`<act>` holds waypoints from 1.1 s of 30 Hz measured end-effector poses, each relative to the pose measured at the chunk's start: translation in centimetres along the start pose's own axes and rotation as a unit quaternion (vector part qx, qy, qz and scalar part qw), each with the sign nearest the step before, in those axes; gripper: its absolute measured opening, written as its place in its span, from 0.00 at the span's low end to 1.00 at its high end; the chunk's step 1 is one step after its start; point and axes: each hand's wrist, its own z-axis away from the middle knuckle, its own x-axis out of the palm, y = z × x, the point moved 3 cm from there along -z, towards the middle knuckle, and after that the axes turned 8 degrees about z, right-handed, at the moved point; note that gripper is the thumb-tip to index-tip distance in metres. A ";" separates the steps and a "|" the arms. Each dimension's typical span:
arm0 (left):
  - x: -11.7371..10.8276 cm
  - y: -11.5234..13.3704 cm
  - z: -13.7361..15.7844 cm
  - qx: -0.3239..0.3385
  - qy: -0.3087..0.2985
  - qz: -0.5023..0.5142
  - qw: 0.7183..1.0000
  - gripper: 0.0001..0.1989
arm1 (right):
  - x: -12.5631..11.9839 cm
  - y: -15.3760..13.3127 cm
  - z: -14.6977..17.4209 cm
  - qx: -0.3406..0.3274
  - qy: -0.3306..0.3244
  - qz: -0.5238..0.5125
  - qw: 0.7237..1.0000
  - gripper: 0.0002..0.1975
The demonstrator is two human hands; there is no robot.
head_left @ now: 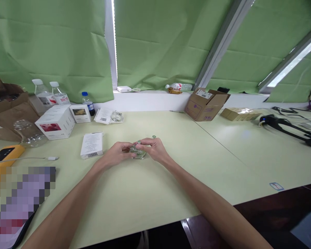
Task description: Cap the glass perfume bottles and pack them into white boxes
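Observation:
Both hands are together over the middle of the table (124, 200), around a small clear glass bottle (139, 155). My left hand (116, 153) grips the bottle's body from the left, thumb low and fingers behind. From the right, my right hand (154, 148) closes its thumb and fingers at the bottle's top; its fingers partly hide the neck. A small round green piece (153, 137) shows just beyond my right hand; what it is I cannot make out. To the left of my left hand, a white printed box (92, 145) lies flat.
White boxes (57, 122), plastic bottles (59, 94) and a clear jar (29, 135) stand at the back left. An opened white package (105, 116) lies behind my hands. A cardboard carton (203, 105) is at the back right. A black device (287, 129) lies far right, a cable (28, 159) at left.

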 end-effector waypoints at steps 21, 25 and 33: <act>-0.4 -0.6 -0.2 -0.021 -0.042 0.034 0.998 0.19 | -0.2 -1.1 0.2 -0.018 -0.056 -0.012 0.998 0.17; -0.3 -0.6 -0.3 -0.014 -0.030 0.032 0.999 0.17 | -0.1 -0.8 0.2 -0.002 -0.035 -0.019 0.999 0.15; -0.1 -0.5 -0.3 0.000 0.000 0.021 1.000 0.17 | -0.1 -0.7 0.0 0.016 0.022 0.000 1.000 0.13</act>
